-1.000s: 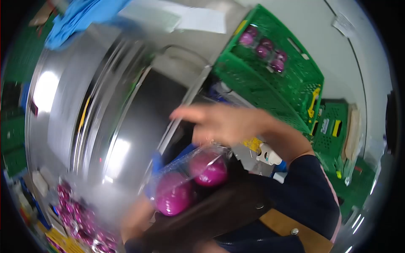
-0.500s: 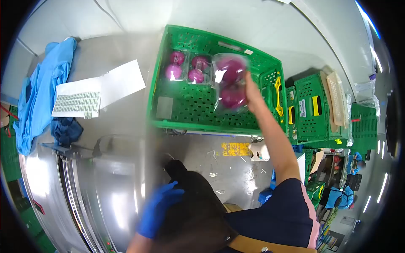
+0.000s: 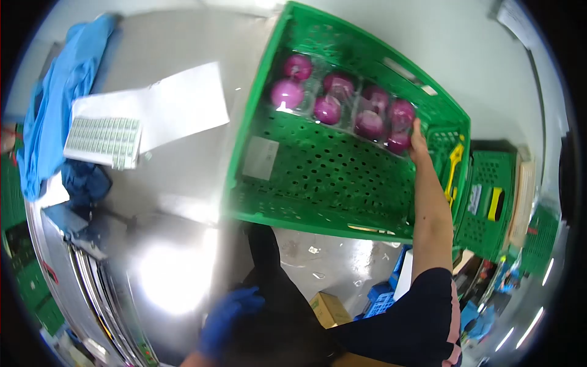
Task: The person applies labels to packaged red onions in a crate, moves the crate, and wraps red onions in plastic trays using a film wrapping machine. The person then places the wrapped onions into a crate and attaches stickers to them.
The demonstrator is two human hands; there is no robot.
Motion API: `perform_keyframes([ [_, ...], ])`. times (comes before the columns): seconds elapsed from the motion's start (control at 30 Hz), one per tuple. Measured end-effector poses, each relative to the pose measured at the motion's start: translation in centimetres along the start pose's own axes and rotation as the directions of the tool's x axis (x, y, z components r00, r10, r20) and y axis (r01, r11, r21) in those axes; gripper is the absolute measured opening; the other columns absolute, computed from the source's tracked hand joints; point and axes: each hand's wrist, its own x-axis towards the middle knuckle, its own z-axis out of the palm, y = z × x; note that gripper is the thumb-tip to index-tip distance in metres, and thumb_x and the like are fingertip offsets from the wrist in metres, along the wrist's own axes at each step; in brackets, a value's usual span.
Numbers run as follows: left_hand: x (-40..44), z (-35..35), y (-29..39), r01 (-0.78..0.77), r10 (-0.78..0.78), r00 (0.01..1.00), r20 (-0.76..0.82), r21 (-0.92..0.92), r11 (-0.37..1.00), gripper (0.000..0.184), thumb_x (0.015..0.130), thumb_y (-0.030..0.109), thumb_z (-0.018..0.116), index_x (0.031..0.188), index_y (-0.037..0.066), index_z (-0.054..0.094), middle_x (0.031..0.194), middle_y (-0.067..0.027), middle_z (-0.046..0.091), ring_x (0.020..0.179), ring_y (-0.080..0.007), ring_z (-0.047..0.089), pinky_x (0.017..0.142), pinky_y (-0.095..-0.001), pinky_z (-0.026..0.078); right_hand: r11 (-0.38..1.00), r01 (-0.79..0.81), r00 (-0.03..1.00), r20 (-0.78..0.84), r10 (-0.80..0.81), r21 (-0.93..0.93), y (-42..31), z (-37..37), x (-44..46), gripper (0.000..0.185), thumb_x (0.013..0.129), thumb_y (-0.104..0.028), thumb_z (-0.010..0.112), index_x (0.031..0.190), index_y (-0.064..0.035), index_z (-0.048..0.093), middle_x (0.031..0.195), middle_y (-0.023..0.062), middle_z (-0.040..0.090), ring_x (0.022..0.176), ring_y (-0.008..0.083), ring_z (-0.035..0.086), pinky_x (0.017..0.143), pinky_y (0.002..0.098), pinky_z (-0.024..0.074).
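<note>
Several clear plastic packs of round purple produce, which look like red onions [image 3: 328,110], stand in a row along the far side of a green crate [image 3: 342,177]. My bare right hand [image 3: 418,144] is at the right end of that row, its fingers closed on the edge of the rightmost onion pack [image 3: 400,125]. Part of its grip is hidden behind the pack. My left hand [image 3: 235,312], in a blue glove, hangs low in front of the black apron [image 3: 275,318]. Its fingers are stretched out and hold nothing, though slightly blurred.
On the steel table left of the crate lie a white paper [image 3: 183,107] and a sheet of printed labels [image 3: 104,139]. Blue garments [image 3: 64,101] lie at the far left. More green crates [image 3: 489,208] stand to the right, and a cardboard box [image 3: 330,309] is on the floor.
My right hand has lowered the onions it held into the crate's right end, lengthening the row. The view has shifted, so the crate appears larger. My left hand stays low.
</note>
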Motion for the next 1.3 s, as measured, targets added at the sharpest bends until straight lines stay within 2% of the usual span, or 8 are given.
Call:
perform_keyframes([
  [0.13,-0.8,-1.3,0.4,0.007,-0.008,0.999,-0.052,-0.024,1.000,0.043,0.097,0.023,0.046,0.131,-0.004,0.047,0.124,-0.0167,0.057,0.116,-0.0236,0.055,0.102,-0.0354,0.041,-0.264,0.229,0.784,0.338,-0.521,-0.937,4.4,-7.7,14.2,0.055,0.088,-0.029,0.049,0.141,-0.0194,0.041,0.140,-0.0008,0.048,0.088,0.0246,0.063,0.071,0.0371,0.0516],
  [0.33,-9.9,-4.2,0.2,-0.597,0.557,0.791,-0.252,-0.121,0.793,0.033,0.094,0.011,0.054,0.125,0.000,0.050,0.130,-0.0138,0.051,0.116,-0.0235,0.054,0.103,-0.0356,0.040,0.284,0.644,0.721,0.438,-0.537,-0.711,1.6,-2.8,6.8,0.059,0.100,-0.035,0.033,0.143,0.0050,0.025,0.147,0.0211,0.030,0.135,0.0336,0.032,0.114,0.0364,0.0211],
  [0.47,-20.2,-12.4,-2.8,-0.754,0.891,0.129,-0.435,0.541,0.373,0.038,0.095,0.027,0.047,0.116,-0.003,0.055,0.116,-0.0198,0.059,0.103,-0.0237,0.059,0.094,-0.0364,0.044,-0.394,0.293,0.834,0.434,-0.340,-0.871,-3.6,-0.2,5.7,0.062,0.096,-0.046,0.041,0.140,-0.0031,0.038,0.137,0.0190,0.046,0.125,0.0368,0.044,0.103,0.0423,0.0343],
  [0.63,-34.0,-26.1,-19.1,-0.460,0.191,-0.605,-0.773,0.535,0.708,0.043,0.094,0.034,0.044,0.118,0.000,0.055,0.105,-0.0142,0.062,0.088,-0.0229,0.059,0.083,-0.0352,0.047,-0.025,0.793,0.314,0.444,-0.839,-0.608,-5.9,9.3,-7.8,0.045,0.099,-0.037,0.039,0.127,-0.0063,0.055,0.125,0.0130,0.058,0.109,0.0291,0.058,0.092,0.0387,0.0450],
  [0.8,-40.2,-41.3,-45.9,-0.997,-0.570,-0.039,-0.821,-0.009,0.080,0.033,0.084,0.031,0.060,0.109,0.011,0.057,0.096,-0.0073,0.053,0.085,-0.0265,0.055,0.068,-0.0410,0.050,0.333,0.943,0.294,0.526,-0.798,-0.022,-3.6,22.4,-45.8,0.032,0.100,-0.016,0.041,0.124,-0.0048,0.057,0.108,0.0097,0.066,0.097,0.0200,0.062,0.086,0.0316,0.0472],
  [0.97,-38.8,-50.8,-59.0,-0.979,-0.236,0.202,-0.950,-0.197,-0.048,0.017,0.079,0.018,0.061,0.089,0.004,0.060,0.080,-0.0111,0.059,0.071,-0.0292,0.057,0.066,-0.0430,0.052,0.074,0.737,-0.512,0.627,-0.588,0.671,7.6,25.8,-76.4,0.024,0.095,-0.001,0.039,0.107,0.0060,0.059,0.090,0.0135,0.065,0.084,0.0172,0.060,0.082,0.0337,0.0483],
  [1.1,-37.4,-46.0,-54.0,-0.967,-0.392,-0.147,-0.908,0.048,0.251,0.004,0.075,0.005,0.059,0.077,0.002,0.061,0.072,-0.0114,0.060,0.059,-0.0259,0.058,0.053,-0.0354,0.049,0.208,0.247,-0.940,0.286,-0.185,0.946,21.9,24.2,-95.5,0.015,0.076,-0.002,0.060,0.088,-0.0082,0.066,0.094,0.0073,0.067,0.082,0.0224,0.066,0.070,0.0329,0.0536],
  [1.3,-34.2,-34.0,-51.2,-0.751,-0.431,-0.224,-0.874,-0.127,0.648,0.017,0.074,0.011,0.061,0.089,0.002,0.060,0.078,-0.0082,0.062,0.071,-0.0184,0.061,0.059,-0.0301,0.049,0.413,0.671,-0.716,0.683,0.146,0.616,44.4,28.0,-106.3,0.063,0.080,-0.040,0.065,0.125,0.0003,0.046,0.137,0.0186,0.041,0.121,0.0361,0.046,0.097,0.0422,0.0419],
])
